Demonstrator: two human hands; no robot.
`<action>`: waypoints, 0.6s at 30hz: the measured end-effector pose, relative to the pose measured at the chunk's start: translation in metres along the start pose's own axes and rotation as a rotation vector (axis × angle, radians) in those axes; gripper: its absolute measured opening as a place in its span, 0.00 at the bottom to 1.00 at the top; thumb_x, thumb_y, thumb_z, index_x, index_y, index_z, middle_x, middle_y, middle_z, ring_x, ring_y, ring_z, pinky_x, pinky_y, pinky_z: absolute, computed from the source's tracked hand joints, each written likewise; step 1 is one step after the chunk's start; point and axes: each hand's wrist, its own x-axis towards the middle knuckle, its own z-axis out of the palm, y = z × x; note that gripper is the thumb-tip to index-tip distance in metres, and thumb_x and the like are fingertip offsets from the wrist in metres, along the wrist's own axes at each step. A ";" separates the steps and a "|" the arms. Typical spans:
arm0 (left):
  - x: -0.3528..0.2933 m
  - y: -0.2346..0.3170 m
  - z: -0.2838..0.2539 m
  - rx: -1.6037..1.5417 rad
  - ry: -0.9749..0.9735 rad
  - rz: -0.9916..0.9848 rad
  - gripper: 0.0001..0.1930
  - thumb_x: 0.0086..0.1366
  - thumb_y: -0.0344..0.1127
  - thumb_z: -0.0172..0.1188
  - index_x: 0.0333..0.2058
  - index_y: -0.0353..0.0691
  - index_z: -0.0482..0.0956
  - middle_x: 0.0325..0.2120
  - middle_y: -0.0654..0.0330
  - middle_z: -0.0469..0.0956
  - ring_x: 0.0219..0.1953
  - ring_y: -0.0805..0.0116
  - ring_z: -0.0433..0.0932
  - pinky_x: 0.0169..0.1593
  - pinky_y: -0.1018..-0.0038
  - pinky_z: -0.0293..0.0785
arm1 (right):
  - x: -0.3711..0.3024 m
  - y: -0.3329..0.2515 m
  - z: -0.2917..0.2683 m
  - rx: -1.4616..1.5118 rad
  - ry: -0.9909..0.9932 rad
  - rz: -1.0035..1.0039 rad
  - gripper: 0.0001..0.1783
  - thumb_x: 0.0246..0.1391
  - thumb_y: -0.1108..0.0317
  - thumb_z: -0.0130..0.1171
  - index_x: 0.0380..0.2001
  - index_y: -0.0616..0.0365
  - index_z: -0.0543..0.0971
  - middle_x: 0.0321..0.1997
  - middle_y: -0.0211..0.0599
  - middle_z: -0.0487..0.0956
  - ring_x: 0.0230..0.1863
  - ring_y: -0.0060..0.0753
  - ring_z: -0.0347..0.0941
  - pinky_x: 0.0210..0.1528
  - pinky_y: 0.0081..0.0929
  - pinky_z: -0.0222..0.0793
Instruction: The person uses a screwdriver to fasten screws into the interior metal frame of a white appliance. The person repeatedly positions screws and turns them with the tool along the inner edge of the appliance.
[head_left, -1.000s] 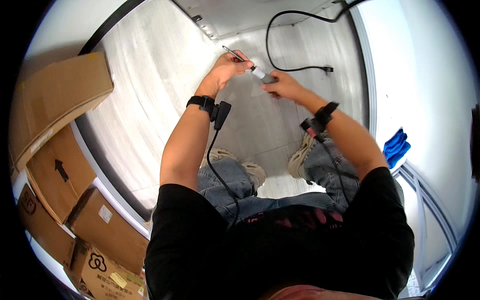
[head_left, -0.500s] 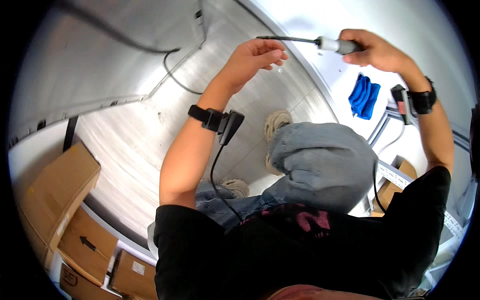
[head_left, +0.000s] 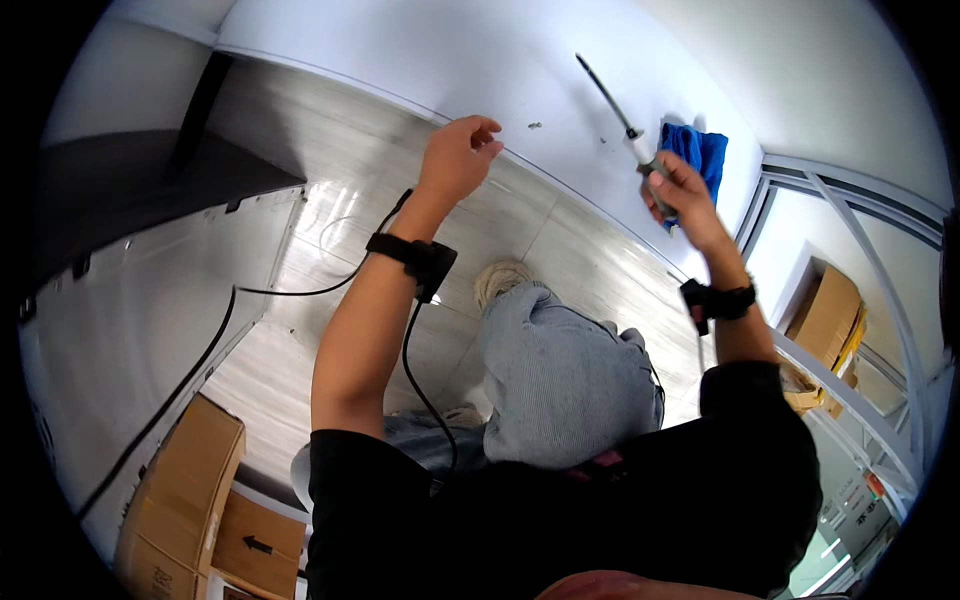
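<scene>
So, right grip [head_left: 677,192] holds screwdriver [head_left: 640,146] near blue cloth [head_left: 713,155].

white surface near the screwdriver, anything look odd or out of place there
A few tiny bits lie scattered on the white surface, left of the screwdriver in the right hand; they look stray but are too small to identify. The blue cloth is bunched up. No spill shows.
</scene>
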 end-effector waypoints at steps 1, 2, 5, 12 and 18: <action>0.007 -0.002 0.012 0.067 0.027 0.055 0.10 0.55 0.31 0.61 0.37 0.41 0.79 0.29 0.60 0.77 0.34 0.67 0.74 0.39 0.73 0.72 | 0.003 0.028 0.000 0.065 0.039 0.013 0.12 0.58 0.56 0.52 0.31 0.53 0.69 0.20 0.25 0.68 0.19 0.16 0.63 0.21 0.16 0.59; 0.014 -0.002 0.022 0.128 0.053 0.112 0.10 0.54 0.31 0.62 0.37 0.41 0.79 0.28 0.60 0.77 0.33 0.67 0.74 0.38 0.73 0.72 | 0.005 0.047 0.001 0.107 0.056 0.049 0.12 0.59 0.56 0.52 0.31 0.53 0.69 0.20 0.26 0.69 0.19 0.16 0.63 0.21 0.16 0.59; 0.031 -0.001 0.041 0.309 0.115 0.255 0.09 0.53 0.31 0.63 0.35 0.42 0.79 0.26 0.62 0.76 0.31 0.66 0.74 0.37 0.71 0.71 | 0.014 0.082 0.007 0.213 0.122 0.113 0.12 0.59 0.57 0.51 0.33 0.55 0.70 0.20 0.27 0.69 0.17 0.17 0.62 0.21 0.17 0.59; 0.043 -0.008 0.057 0.432 0.173 0.260 0.05 0.49 0.32 0.65 0.28 0.46 0.81 0.28 0.66 0.77 0.35 0.64 0.74 0.42 0.66 0.67 | 0.021 0.092 0.013 0.310 0.196 0.101 0.12 0.59 0.59 0.51 0.34 0.58 0.70 0.19 0.28 0.69 0.17 0.18 0.62 0.20 0.18 0.58; 0.043 -0.006 0.057 0.185 0.257 0.187 0.04 0.54 0.32 0.63 0.30 0.42 0.81 0.25 0.63 0.78 0.28 0.69 0.75 0.33 0.74 0.71 | 0.029 0.090 0.006 0.206 0.128 -0.026 0.11 0.58 0.62 0.53 0.35 0.59 0.70 0.20 0.26 0.68 0.18 0.16 0.62 0.20 0.16 0.57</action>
